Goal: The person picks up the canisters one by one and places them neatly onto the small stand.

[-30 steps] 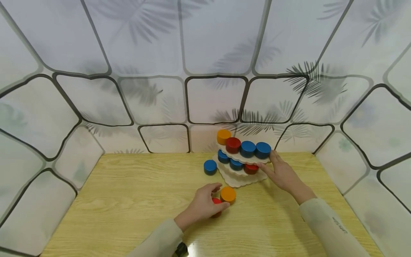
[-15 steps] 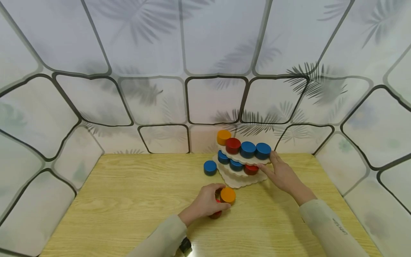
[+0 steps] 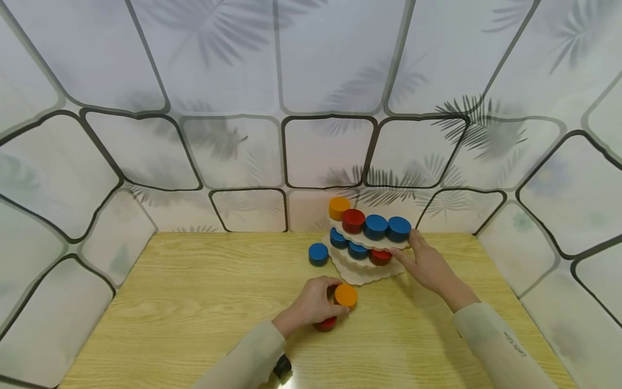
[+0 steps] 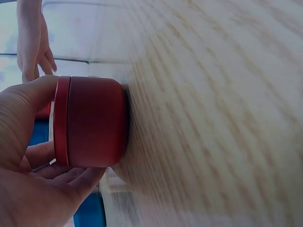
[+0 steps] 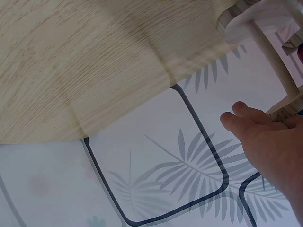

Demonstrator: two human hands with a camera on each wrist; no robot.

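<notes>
My left hand (image 3: 316,301) is over the table with finger and thumb on either side of an orange round tin (image 3: 346,297). A red lidded tin (image 4: 92,123) stands close by that hand, partly covered by it in the head view. My right hand (image 3: 427,266) grips the right edge of the upper tier of a tiered wooden stand (image 3: 357,273), thumb low and fingers at the side. The upper tier carries an orange tin (image 3: 339,208), a red tin (image 3: 353,220) and blue tins (image 3: 376,227). Blue tins and a red tin (image 3: 380,257) sit on the tier below.
A single blue tin (image 3: 318,254) stands on the wooden table (image 3: 209,302), left of the stand. Patterned fabric walls (image 3: 243,210) close off the back and both sides.
My left hand has moved slightly right, its finger and thumb coming around the orange tin. The red tin beside it has shifted slightly left and nearer. My right hand stays on the stand.
</notes>
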